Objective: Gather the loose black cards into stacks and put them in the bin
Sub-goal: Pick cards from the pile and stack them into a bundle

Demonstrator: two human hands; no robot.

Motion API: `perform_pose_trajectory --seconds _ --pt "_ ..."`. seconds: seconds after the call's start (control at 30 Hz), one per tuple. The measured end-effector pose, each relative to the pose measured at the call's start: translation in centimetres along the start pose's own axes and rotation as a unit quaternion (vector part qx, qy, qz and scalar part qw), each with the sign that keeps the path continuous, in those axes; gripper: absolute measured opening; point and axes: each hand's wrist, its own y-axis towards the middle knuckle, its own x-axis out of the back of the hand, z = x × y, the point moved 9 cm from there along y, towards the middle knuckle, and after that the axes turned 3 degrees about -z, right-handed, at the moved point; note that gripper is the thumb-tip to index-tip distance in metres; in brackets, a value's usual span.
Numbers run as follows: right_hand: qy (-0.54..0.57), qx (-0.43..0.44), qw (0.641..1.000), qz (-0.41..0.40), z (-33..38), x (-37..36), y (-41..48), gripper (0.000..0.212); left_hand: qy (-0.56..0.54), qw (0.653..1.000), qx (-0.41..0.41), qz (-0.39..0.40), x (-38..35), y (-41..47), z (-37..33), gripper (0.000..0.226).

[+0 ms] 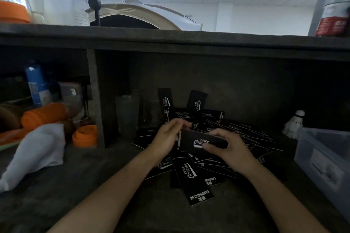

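Note:
Several loose black cards (197,183) with white lettering lie scattered on the dark counter in front of me, some leaning on the back wall. Above the pile I hold a small stack of black cards (191,142) between both hands. My left hand (168,138) grips its left end with curled fingers. My right hand (225,147) pinches its right end, thumb in front and fingers over the top. A clear plastic bin (322,149) stands at the right edge of the counter, apart from both hands.
A white shuttlecock (293,123) sits just left of the bin. Clear glasses (127,113) stand behind the cards at left. Beyond a vertical divider (95,98) lie a white cloth (37,153), orange cups (85,136) and a blue bottle (36,85). A shelf (170,38) overhangs.

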Motion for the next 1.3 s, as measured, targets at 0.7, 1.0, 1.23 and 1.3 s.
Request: perform_pose_trajectory --seconds 0.7,1.0,1.23,1.3 --pt "0.222 -0.134 0.939 -0.226 -3.4 4.9 -0.3 0.020 0.384 0.921 -0.025 0.069 3.5 1.3 2.8 0.071" --pt "0.307 -0.144 0.936 -0.099 -2.5 2.2 0.1 0.019 0.042 0.993 -0.002 -0.106 5.0 1.1 1.3 0.011" --pt "0.313 -0.122 0.940 -0.057 -1.4 1.0 -0.1 0.016 -0.078 0.995 0.044 0.032 0.4 0.2 1.1 0.011" --pt "0.320 -0.111 0.938 -0.070 -1.2 1.4 0.0 0.018 -0.046 0.997 0.044 0.054 0.2 0.0 1.2 0.016"
